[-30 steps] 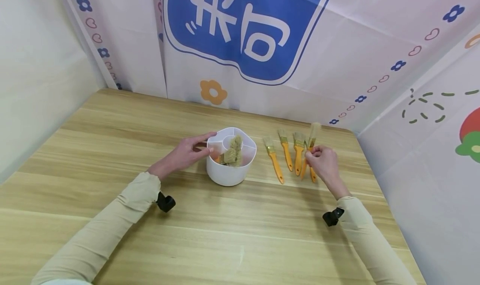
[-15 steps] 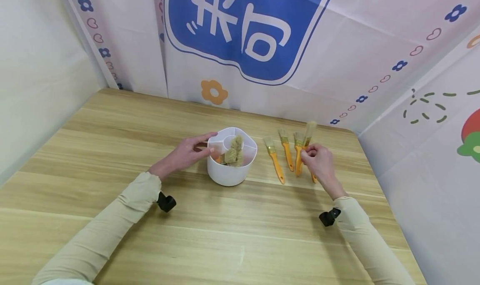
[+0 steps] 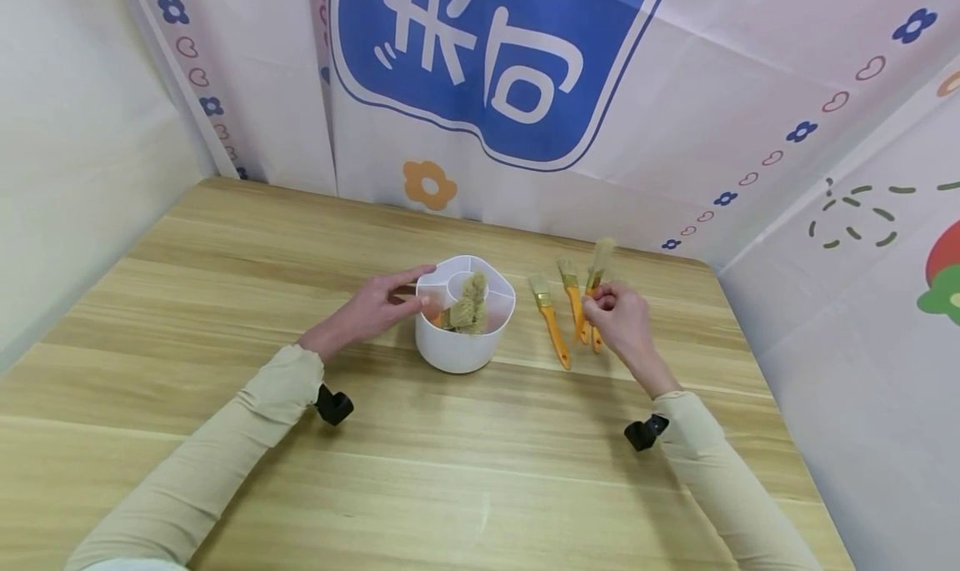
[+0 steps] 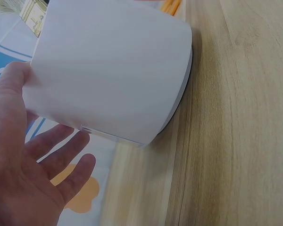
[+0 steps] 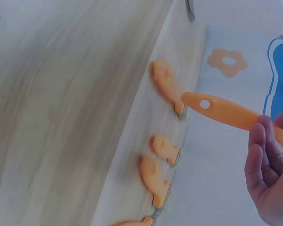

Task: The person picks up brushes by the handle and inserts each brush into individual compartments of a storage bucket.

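A white round organizer (image 3: 456, 350) with several compartments stands on the table, bristle brush heads (image 3: 468, 308) showing inside it. At its left side, my left hand (image 3: 367, 308) holds the rim between thumb and index finger. The other fingers (image 4: 75, 181) lie loosely along the far side in the left wrist view. My right hand (image 3: 622, 321) pinches a paintbrush (image 5: 221, 110) by its orange handle, bristles up, above the brushes on the table. Nearest the organizer lies one paintbrush (image 3: 553, 325), and another paintbrush (image 3: 572, 292) is beside it. More brushes are partly hidden by my right hand.
The wooden table (image 3: 375, 471) runs up to printed white cloth walls (image 3: 645, 137) at the back and sides. In the right wrist view, several orange brush handles (image 5: 166, 84) lie in a row below the held brush.
My right hand has moved left with the pinched paintbrush, passing over the brushes lying on the table. My left hand and the organizer have stayed in place.
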A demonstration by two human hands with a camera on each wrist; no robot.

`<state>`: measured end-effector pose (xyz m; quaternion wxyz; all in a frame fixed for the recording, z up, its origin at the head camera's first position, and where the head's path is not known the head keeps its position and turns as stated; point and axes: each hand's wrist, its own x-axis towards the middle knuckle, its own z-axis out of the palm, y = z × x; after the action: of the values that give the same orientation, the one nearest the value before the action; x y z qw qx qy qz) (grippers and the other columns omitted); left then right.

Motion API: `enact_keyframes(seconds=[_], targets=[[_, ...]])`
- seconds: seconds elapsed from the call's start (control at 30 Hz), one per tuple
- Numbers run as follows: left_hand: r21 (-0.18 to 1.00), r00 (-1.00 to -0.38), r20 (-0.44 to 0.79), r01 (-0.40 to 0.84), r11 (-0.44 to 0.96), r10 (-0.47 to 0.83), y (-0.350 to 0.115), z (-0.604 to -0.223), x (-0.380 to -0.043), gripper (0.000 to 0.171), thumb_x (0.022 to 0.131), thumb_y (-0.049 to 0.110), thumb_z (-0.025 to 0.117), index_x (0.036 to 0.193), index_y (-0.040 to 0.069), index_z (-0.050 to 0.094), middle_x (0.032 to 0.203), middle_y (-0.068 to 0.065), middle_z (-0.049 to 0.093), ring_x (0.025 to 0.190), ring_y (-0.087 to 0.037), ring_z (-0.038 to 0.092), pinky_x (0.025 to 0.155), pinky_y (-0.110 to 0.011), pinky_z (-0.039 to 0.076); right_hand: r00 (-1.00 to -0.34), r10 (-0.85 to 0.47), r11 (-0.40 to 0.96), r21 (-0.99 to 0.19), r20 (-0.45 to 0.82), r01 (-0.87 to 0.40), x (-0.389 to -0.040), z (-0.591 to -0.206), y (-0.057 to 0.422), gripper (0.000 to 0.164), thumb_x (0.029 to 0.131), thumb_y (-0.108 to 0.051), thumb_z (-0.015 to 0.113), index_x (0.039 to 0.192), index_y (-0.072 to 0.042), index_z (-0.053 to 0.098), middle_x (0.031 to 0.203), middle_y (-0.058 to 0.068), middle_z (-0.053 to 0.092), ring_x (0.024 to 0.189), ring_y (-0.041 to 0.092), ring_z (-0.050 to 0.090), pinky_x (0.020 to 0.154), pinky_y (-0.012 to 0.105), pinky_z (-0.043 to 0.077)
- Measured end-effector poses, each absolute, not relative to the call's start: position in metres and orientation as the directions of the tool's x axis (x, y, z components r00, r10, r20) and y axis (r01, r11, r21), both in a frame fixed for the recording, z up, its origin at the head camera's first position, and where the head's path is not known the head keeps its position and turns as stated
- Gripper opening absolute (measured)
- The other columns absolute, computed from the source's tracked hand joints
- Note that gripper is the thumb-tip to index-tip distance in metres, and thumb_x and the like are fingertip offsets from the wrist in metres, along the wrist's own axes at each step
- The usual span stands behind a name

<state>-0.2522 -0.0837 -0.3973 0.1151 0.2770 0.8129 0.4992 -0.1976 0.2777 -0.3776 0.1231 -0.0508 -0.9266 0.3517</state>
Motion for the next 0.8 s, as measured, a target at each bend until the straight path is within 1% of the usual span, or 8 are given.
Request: enact_keyframes(seconds=[0.1, 0.27, 0.4, 0.57, 0.67, 0.8], targets=[[0.875, -0.82, 0.089, 0.336, 0.349, 0.565, -0.084, -0.397, -0.252, 0.055, 0.094, 0.03, 0.055, 0.145, 0.018, 0.036, 0.143, -0.019, 0.043, 0.121, -0.034, 0.054, 0.097, -0.045, 0.049, -0.964, 0.169, 0.748, -0.664, 0.205, -0.01, -0.197, -0.375, 0.273, 0.019, 0.083, -0.019, 0.057, 0.088, -0.001, 0.062, 0.074, 0.012, 0.067, 0.059, 0.011, 0.059, 0.054, 0.019, 0.047], [0.875, -0.82, 0.087, 0.334, 0.35, 0.565, -0.084, -0.398, -0.253, 0.055, 0.095, 0.028, 0.054, 0.145, 0.017, 0.036, 0.143, -0.02, 0.043, 0.121, -0.034, 0.054, 0.097, -0.045, 0.049, -0.961, 0.15, 0.746, -0.664, 0.234, -0.046, -0.197, -0.373, 0.267, 0.016, 0.082, -0.015, 0.057, 0.086, 0.0, 0.062, 0.072, 0.013, 0.067, 0.056, 0.008, 0.058, 0.053, 0.018, 0.046], [0.879, -0.82, 0.089, 0.332, 0.343, 0.566, -0.084, -0.398, -0.253, 0.055, 0.095, 0.028, 0.054, 0.145, 0.017, 0.036, 0.142, -0.02, 0.044, 0.121, -0.034, 0.054, 0.096, -0.045, 0.049, -0.96, 0.132, 0.751, -0.657, 0.249, -0.067, -0.196, -0.371, 0.262, 0.016, 0.084, -0.015, 0.06, 0.086, 0.0, 0.063, 0.072, 0.013, 0.067, 0.057, 0.009, 0.056, 0.053, 0.017, 0.045], [0.881, -0.821, 0.079, 0.323, 0.345, 0.566, -0.084, -0.398, -0.253, 0.055, 0.095, 0.029, 0.054, 0.145, 0.017, 0.036, 0.141, -0.02, 0.045, 0.12, -0.034, 0.054, 0.096, -0.044, 0.05, -0.959, 0.121, 0.744, -0.662, 0.258, -0.084, -0.195, -0.367, 0.256, 0.017, 0.083, -0.016, 0.061, 0.086, 0.001, 0.063, 0.073, 0.014, 0.067, 0.058, 0.01, 0.054, 0.052, 0.016, 0.043], [0.882, -0.825, 0.07, 0.314, 0.351, 0.561, -0.083, -0.398, -0.253, 0.055, 0.094, 0.029, 0.055, 0.145, 0.019, 0.036, 0.141, -0.018, 0.045, 0.121, -0.033, 0.054, 0.096, -0.043, 0.05, -0.96, 0.116, 0.732, -0.675, 0.254, -0.09, -0.193, -0.365, 0.252, 0.017, 0.083, -0.016, 0.061, 0.087, 0.001, 0.063, 0.073, 0.014, 0.068, 0.057, 0.009, 0.055, 0.053, 0.016, 0.044], [0.877, -0.823, 0.073, 0.322, 0.357, 0.564, -0.084, -0.397, -0.252, 0.055, 0.095, 0.028, 0.054, 0.146, 0.018, 0.035, 0.142, -0.02, 0.044, 0.121, -0.034, 0.054, 0.096, -0.044, 0.05, -0.961, 0.098, 0.717, -0.688, 0.257, -0.111, -0.192, -0.364, 0.249, 0.017, 0.084, -0.015, 0.061, 0.089, 0.001, 0.063, 0.074, 0.015, 0.069, 0.058, 0.007, 0.057, 0.055, 0.015, 0.048]])
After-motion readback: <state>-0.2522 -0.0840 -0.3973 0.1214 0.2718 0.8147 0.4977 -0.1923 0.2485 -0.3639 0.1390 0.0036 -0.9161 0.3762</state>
